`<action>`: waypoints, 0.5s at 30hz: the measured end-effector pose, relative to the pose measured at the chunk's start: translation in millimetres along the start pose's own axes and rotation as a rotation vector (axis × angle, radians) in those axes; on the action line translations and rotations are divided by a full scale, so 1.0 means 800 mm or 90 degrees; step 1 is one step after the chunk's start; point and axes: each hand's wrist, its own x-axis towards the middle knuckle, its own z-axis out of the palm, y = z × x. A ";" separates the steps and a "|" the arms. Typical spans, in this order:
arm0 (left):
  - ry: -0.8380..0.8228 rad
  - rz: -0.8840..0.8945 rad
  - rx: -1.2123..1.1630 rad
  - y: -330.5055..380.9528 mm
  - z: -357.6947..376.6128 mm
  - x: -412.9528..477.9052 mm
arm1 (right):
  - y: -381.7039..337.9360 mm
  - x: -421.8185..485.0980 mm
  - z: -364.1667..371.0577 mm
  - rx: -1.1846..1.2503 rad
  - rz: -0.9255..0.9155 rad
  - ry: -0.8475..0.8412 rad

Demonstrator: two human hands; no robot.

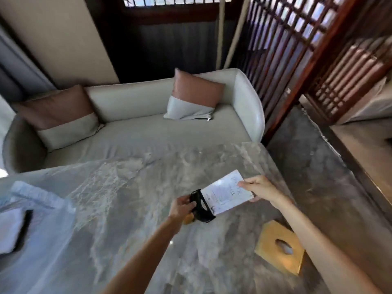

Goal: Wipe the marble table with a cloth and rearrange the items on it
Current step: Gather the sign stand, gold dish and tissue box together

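Head view has my left hand (182, 205) pinching the black stand end of a flat white printed card (228, 193) just above the grey marble table (127, 198), right hand (257, 187) pinching its far edge; light, stiff, best held by both ends.

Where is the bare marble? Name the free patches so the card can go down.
Free: the marble table from the card back to the sofa, and left to the white cloth. Crowded: near-right corner, gold tissue box.
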 end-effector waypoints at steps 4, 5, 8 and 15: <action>-0.035 -0.020 -0.019 0.018 0.089 0.069 | 0.006 0.040 -0.077 -0.076 0.002 0.052; -0.038 -0.024 -0.018 0.024 0.112 0.088 | 0.002 0.051 -0.096 -0.115 -0.006 0.063; -0.035 -0.054 0.027 0.038 0.176 0.143 | -0.008 0.082 -0.140 -0.267 -0.030 0.114; -0.096 -0.064 0.237 0.048 0.269 0.239 | -0.015 0.139 -0.160 -0.480 -0.037 0.203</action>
